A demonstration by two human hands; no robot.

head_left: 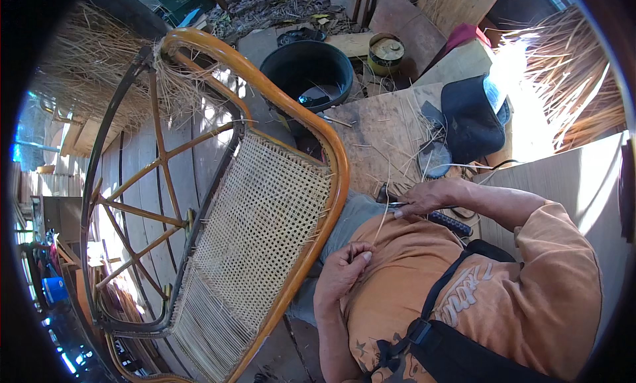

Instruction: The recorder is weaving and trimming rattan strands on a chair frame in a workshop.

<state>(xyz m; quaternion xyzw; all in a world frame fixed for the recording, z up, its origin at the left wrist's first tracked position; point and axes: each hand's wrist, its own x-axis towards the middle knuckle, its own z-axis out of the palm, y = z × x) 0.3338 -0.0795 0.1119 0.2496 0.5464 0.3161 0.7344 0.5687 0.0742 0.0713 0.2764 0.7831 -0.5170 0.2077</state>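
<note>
A rattan chair frame (344, 164) leans across my left side, its panel filled with woven cane webbing (262, 197). Toward the panel's lower end, the cane (215, 310) shows as close parallel strands. My left hand (343, 272) is closed by my belly, pinching a thin pale cane strand (383, 221) that runs up past my right hand. Over my lap, my right hand (427, 196) is closed around what looks like a hammer, with a dark head, a shiny shaft and a ribbed black handle (450, 223). The fingers partly hide its shaft.
Beyond my lap lies a plywood board (371, 128) with cane scraps. A black bucket (308, 72) and a tin can (386, 54) stand at the back. A dark, curved container (472, 118) sits at the right. Bundles of loose cane (563, 72) hang at far right and far left.
</note>
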